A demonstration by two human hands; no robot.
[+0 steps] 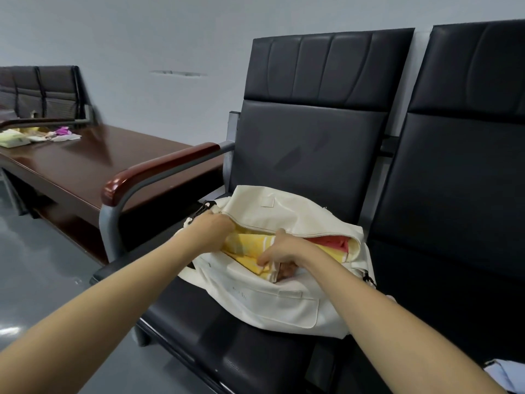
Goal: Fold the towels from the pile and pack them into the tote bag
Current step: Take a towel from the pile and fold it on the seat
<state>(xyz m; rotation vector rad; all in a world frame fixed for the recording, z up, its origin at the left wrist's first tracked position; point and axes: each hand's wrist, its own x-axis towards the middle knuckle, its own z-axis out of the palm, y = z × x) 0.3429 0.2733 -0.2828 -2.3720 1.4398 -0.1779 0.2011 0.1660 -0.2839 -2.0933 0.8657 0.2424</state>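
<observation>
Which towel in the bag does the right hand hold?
The right hand pinches the yellow towel; the red towel lies untouched at the end of the tote bag.

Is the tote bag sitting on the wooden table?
No, the tote bag lies on the seat of the black chair, while the wooden table stands off to its left.

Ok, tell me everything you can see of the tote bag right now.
The tote bag is cream, canvas-looking cloth, slumped on the black chair seat, its zip mouth open toward the camera. A flat front pocket carries faint small print, and black strap clips show at both ends. Inside lie a yellow towel and a red towel. The left hand grips the mouth's left end. The right hand pinches the yellow towel at the front lip.
</observation>
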